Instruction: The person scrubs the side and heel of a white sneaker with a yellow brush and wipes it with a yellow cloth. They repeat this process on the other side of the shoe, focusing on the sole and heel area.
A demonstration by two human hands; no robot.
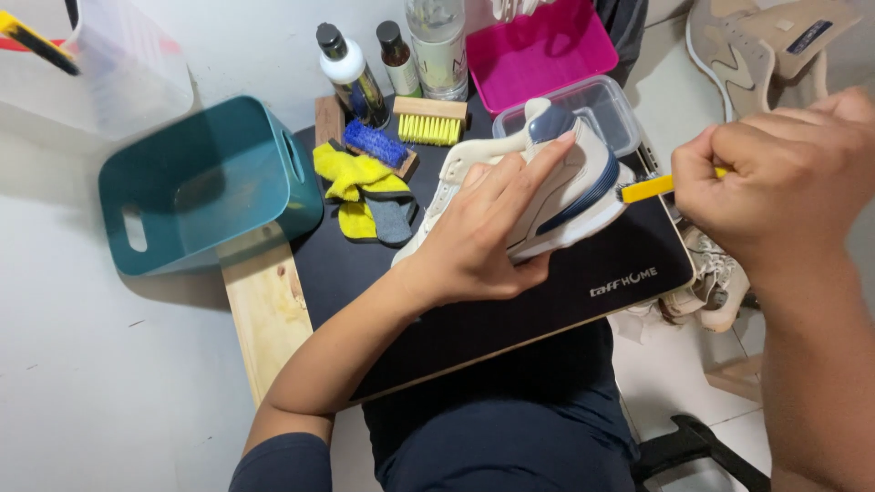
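My left hand (pixel 488 228) grips a white sneaker with a dark blue stripe (pixel 570 187), holding it on its side above a black board (pixel 510 292). My right hand (pixel 784 173) is closed around a yellow-handled brush (pixel 649 188); its tip touches the sneaker's heel end. The brush head itself is hidden behind the shoe.
A teal bin (pixel 196 187) stands at the left. Behind the shoe are a clear tub (pixel 602 105), pink tray (pixel 542 50), three bottles (pixel 351 77), a yellow-bristle brush (pixel 430 123), a blue brush (pixel 375 144) and a yellow-grey cloth (pixel 365 196). More sneakers (pixel 756 50) lie at the right.
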